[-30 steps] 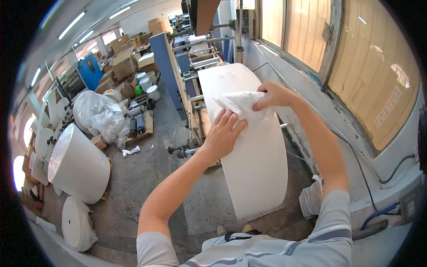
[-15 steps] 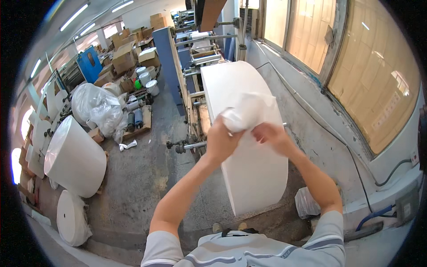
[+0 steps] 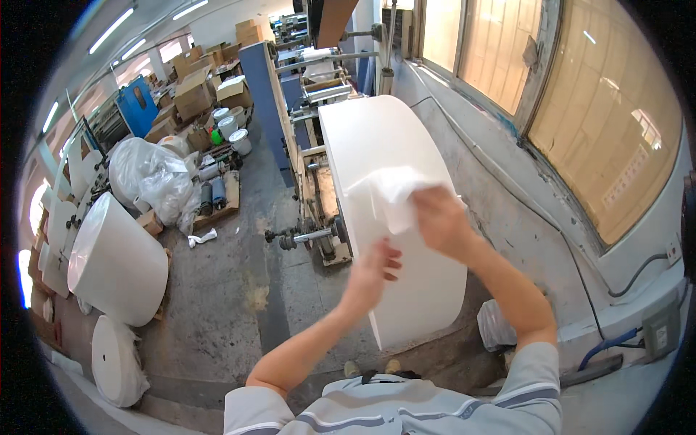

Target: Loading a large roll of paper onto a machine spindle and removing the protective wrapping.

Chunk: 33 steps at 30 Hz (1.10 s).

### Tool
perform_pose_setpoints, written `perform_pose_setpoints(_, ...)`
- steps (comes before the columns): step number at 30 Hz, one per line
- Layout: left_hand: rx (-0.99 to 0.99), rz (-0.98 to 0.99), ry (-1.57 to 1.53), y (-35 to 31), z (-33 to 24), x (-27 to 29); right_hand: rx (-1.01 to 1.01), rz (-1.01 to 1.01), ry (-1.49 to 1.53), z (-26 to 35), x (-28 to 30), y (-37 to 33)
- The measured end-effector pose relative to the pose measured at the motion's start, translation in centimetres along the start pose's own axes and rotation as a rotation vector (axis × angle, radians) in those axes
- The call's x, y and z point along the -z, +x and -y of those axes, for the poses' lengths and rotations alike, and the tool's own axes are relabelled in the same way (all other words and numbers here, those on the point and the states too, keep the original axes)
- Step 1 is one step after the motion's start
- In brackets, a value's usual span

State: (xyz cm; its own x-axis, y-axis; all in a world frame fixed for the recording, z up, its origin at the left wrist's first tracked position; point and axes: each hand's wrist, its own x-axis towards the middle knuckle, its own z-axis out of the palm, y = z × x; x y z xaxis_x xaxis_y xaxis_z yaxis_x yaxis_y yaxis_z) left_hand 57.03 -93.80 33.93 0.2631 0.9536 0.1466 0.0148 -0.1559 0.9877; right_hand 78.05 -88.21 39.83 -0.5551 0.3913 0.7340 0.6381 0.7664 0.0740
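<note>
A large white roll of paper (image 3: 424,297) stands in front of me, mounted on a machine's shaft. Over its top, a loose, crumpled piece of white paper (image 3: 397,190) is lifted and bent. My right hand (image 3: 444,221), blurred by motion, is closed on the right side of that loose piece. Just below it, my left hand (image 3: 371,275) is by the roll's left edge, fingers slightly bent and apart, with nothing in them. Whether its fingertips touch the roll cannot be made out.
A metal shaft (image 3: 308,238) sticks out left of the roll. Behind rises the machine frame (image 3: 267,109). To the left stand a big white roll (image 3: 119,261), a smaller wrapped roll (image 3: 116,361) and bundled clear plastic (image 3: 156,181). A wall with windows (image 3: 602,123) runs along the right.
My left hand has let go of the loose paper and come down toward me. My right hand has stayed at the paper and turned, its back now uppermost. The view has shifted slightly.
</note>
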Motion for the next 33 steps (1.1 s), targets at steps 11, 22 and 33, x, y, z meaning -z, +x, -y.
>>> perform_pose_setpoints(11, -0.478, -0.398, 0.563, 7.2, -4.4, 2.5, -0.301, 0.285, 0.865, 2.7, -1.6, 1.6)
perform_pose_setpoints(22, -0.960, -0.161, 0.883, 9.7, 1.5, -2.6, -1.155, 0.188, 0.721, -5.5, 5.2, 0.6)
perform_pose_setpoints(33, -0.463, -0.655, 0.524, 8.5, -1.8, 5.5, -0.072, -0.018, -0.141, -2.7, -0.8, 0.9)
